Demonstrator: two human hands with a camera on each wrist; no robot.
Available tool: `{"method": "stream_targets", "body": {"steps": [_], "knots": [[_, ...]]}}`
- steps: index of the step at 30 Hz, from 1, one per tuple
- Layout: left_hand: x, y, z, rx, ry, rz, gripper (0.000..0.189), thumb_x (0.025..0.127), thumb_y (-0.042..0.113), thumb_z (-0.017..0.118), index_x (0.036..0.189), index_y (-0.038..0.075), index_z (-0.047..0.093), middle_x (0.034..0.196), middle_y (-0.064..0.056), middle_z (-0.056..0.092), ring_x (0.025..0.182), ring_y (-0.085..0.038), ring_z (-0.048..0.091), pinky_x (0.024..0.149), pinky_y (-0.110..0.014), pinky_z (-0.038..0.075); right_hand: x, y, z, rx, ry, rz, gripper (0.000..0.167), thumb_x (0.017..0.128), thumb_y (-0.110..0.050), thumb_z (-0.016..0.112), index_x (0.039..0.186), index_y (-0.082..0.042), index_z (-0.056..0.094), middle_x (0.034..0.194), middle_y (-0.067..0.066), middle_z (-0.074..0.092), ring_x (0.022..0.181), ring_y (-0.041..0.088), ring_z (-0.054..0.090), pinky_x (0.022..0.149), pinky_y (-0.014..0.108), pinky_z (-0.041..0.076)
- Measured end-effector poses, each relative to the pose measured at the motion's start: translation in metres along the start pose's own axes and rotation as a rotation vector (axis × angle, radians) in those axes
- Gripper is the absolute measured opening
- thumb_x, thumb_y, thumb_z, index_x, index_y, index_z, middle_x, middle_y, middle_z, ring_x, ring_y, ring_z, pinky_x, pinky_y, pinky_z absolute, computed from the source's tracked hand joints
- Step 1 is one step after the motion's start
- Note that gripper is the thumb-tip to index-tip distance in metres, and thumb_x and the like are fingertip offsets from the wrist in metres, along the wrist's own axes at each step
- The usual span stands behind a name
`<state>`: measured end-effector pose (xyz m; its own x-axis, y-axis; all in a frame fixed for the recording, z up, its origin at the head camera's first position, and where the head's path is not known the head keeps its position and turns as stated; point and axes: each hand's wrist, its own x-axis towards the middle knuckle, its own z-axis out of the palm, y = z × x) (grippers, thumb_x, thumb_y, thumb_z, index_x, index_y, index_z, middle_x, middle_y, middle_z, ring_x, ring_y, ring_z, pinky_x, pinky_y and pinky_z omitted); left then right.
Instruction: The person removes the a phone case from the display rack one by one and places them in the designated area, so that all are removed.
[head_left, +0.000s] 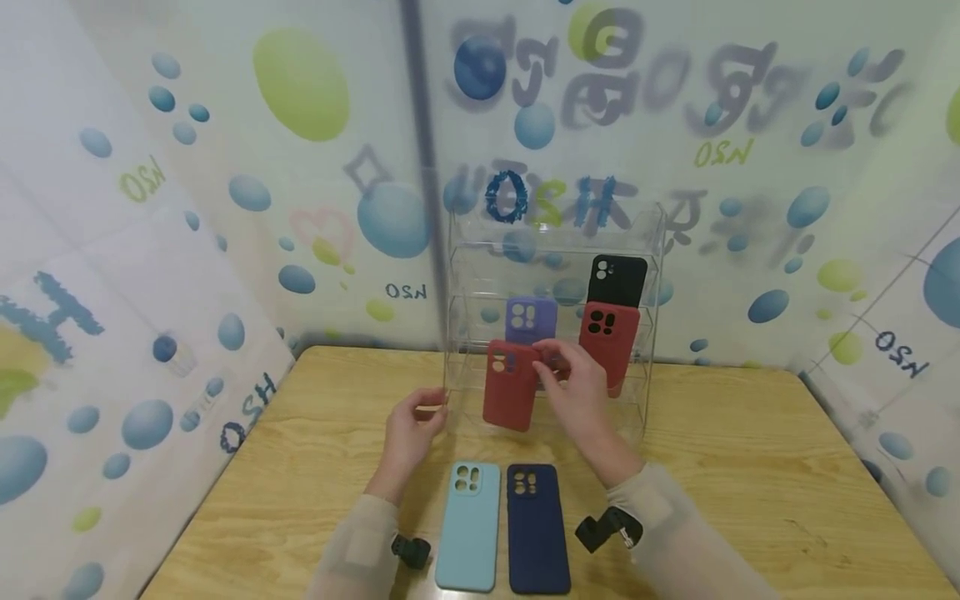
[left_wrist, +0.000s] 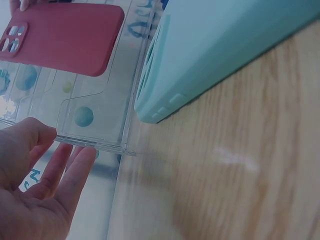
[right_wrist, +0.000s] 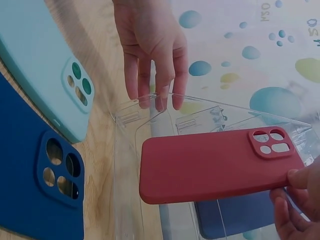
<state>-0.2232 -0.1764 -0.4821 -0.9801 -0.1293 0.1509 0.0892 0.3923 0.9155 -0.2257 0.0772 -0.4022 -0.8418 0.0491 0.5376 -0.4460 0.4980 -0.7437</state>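
My right hand [head_left: 581,392] pinches a red phone case [head_left: 509,392] by its upper right side, between thumb and fingers. That case is held in front of the lower part of a clear acrylic display rack [head_left: 647,392]. In the right wrist view, the red case [right_wrist: 215,167] shows its camera cutouts close to the fingertips. My left hand [head_left: 411,429] is at the rack's left side; in the left wrist view its thumb and fingers pinch the edge of the clear panel [left_wrist: 90,144]. Behind the held case, a purple phone case [head_left: 532,321] stands in the rack.
On the rack's right, a black phone case [head_left: 617,281] stands above another red phone case [head_left: 611,346]. A light blue phone case [head_left: 469,533] and a navy phone case [head_left: 538,533] lie side by side on the wooden table [head_left: 750,500]. Patterned walls [head_left: 187,292] surround the table.
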Motion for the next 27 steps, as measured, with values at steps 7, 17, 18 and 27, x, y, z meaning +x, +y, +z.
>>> {"method": "stream_targets", "body": {"steps": [7, 17, 18, 27], "knots": [[0.001, 0.0, 0.0, -0.007, 0.005, 0.005, 0.027, 0.094, 0.003, 0.072, 0.12, 0.009, 0.072, 0.119, -0.013, 0.073, 0.1, -0.03, 0.071, 0.078, -0.028, 0.062, -0.004, 0.004, -0.011, -0.014, 0.003, 0.013, 0.024, 0.092, -0.006, 0.077, 0.115, -0.012, 0.073, 0.103, 0.007, 0.072, 0.086, 0.022, 0.075, 0.07, 0.026, 0.059], [0.0, 0.0, 0.0, -0.004, -0.003, -0.01, 0.027, 0.094, 0.004, 0.072, 0.12, 0.01, 0.072, 0.119, -0.012, 0.073, 0.101, -0.03, 0.07, 0.078, -0.03, 0.063, -0.012, 0.015, -0.027, -0.013, -0.047, 0.071, 0.023, 0.094, -0.006, 0.074, 0.116, -0.012, 0.072, 0.1, 0.007, 0.071, 0.085, 0.02, 0.072, 0.071, 0.021, 0.058], [0.0, 0.0, 0.0, -0.002, -0.002, -0.012, 0.027, 0.094, 0.005, 0.072, 0.12, 0.01, 0.072, 0.118, -0.011, 0.073, 0.1, -0.03, 0.071, 0.078, -0.03, 0.062, -0.012, 0.015, -0.029, -0.013, -0.051, 0.073, 0.023, 0.094, -0.006, 0.074, 0.116, -0.012, 0.072, 0.099, 0.007, 0.072, 0.085, 0.02, 0.072, 0.071, 0.021, 0.057], [0.001, -0.001, 0.0, 0.008, -0.006, -0.012, 0.027, 0.094, 0.007, 0.072, 0.121, 0.011, 0.071, 0.118, -0.011, 0.072, 0.1, -0.028, 0.07, 0.078, -0.031, 0.063, -0.017, 0.019, -0.048, -0.028, -0.087, 0.117, 0.023, 0.095, -0.007, 0.073, 0.118, -0.013, 0.072, 0.102, 0.005, 0.076, 0.088, 0.019, 0.072, 0.072, 0.02, 0.056]]}}
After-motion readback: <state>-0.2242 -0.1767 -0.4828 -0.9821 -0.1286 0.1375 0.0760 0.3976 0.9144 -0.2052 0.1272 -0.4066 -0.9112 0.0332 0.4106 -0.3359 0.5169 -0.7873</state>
